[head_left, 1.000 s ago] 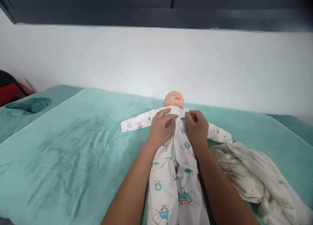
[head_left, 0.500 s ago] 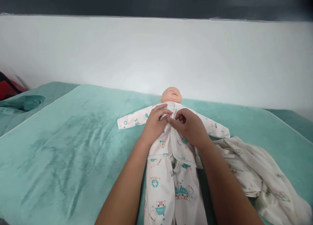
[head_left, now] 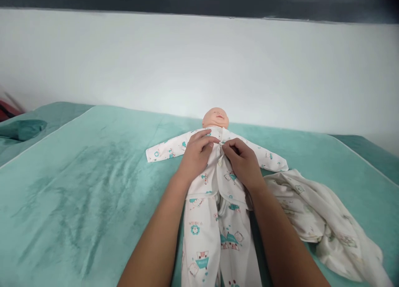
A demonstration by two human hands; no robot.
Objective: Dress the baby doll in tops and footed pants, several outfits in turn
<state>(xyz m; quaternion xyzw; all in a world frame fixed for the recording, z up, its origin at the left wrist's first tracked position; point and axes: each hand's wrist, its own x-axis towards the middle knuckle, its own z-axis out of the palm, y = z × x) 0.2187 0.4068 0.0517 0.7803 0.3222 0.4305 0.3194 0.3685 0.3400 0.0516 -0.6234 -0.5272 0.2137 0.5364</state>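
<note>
A baby doll (head_left: 215,117) lies on its back on a teal blanket (head_left: 93,174), dressed in a white printed sleepsuit (head_left: 215,233) with its sleeves spread out. My left hand (head_left: 195,156) and my right hand (head_left: 243,162) meet on the doll's chest just below the collar. Both pinch the front edges of the sleepsuit together at the chest opening. The fingertips press against each other at the fastening, which is too small to make out.
A crumpled white printed cloth (head_left: 324,220) lies on the blanket to the right of the doll. A white wall (head_left: 199,66) rises behind the bed. A folded teal cloth (head_left: 21,129) and something red (head_left: 6,110) sit at the far left edge.
My right hand has moved in from the doll's right chest to the centre and now pinches the sleepsuit front against my left fingers. The view has tilted down slightly.
</note>
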